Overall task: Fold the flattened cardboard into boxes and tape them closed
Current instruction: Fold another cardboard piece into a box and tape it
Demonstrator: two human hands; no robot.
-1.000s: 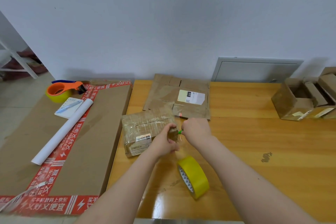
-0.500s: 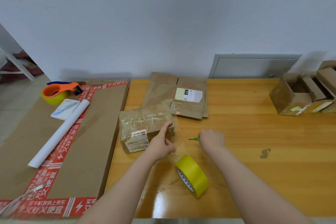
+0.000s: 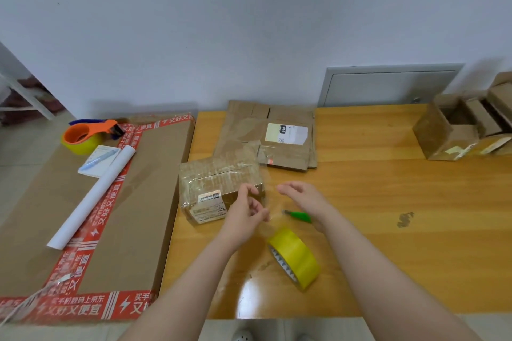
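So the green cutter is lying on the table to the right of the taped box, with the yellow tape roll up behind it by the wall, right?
Not quite. The head view shows the green cutter on the table right of the taped box, but the yellow tape roll lies nearer the person, toward the front edge.

A white paper roll [image 3: 92,196] lies diagonally beside a notepad [image 3: 98,160] with a blue pen [image 3: 97,161]; a grey wall hatch [image 3: 388,86] sits behind.

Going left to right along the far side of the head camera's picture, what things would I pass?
Orange tape dispenser → notepad with a pen → white paper roll → flattened cardboard against the wall → open cardboard boxes at the far right.
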